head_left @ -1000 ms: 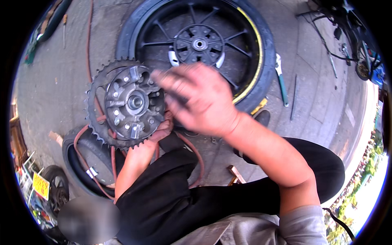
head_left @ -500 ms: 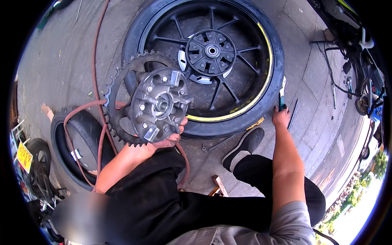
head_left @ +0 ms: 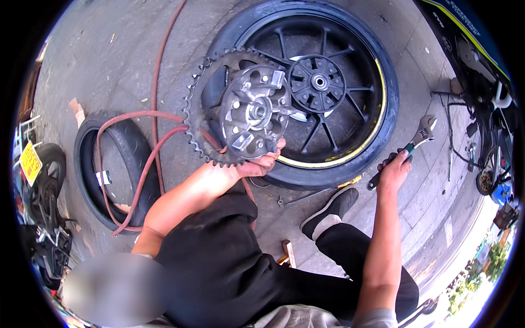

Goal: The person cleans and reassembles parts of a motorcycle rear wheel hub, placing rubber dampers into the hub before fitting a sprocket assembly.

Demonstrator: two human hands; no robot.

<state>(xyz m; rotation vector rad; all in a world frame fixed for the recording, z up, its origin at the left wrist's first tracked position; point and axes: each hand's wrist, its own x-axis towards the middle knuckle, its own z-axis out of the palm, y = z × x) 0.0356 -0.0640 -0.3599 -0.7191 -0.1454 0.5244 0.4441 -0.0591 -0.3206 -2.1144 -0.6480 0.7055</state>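
Observation:
My left hand [head_left: 261,165] grips a rear sprocket carrier [head_left: 257,112] by its lower edge. A large toothed sprocket [head_left: 192,117] is fixed to the carrier's far side, and the hub faces up toward me. My right hand [head_left: 395,170] is closed around the dark and green handle of an adjustable wrench [head_left: 418,143], its jaw pointing away and to the right. Beyond the carrier a motorcycle wheel [head_left: 383,117] lies flat on the ground, black-spoked with a yellow rim stripe. The carrier hides part of the wheel's left side. My left fingers are partly hidden under the carrier.
A loose tyre [head_left: 146,164] lies at the left with a reddish hose [head_left: 156,82] looped over it. Parked motorcycles stand at the left edge and at the right, where a chain [head_left: 450,126] hangs. A thin rod [head_left: 306,197] lies near my shoe [head_left: 333,208].
The wrench, low beside the tyre before, is now lifted up and to the right in my right hand. In the picture, the carrier sits further right and higher, overlapping the wheel more.

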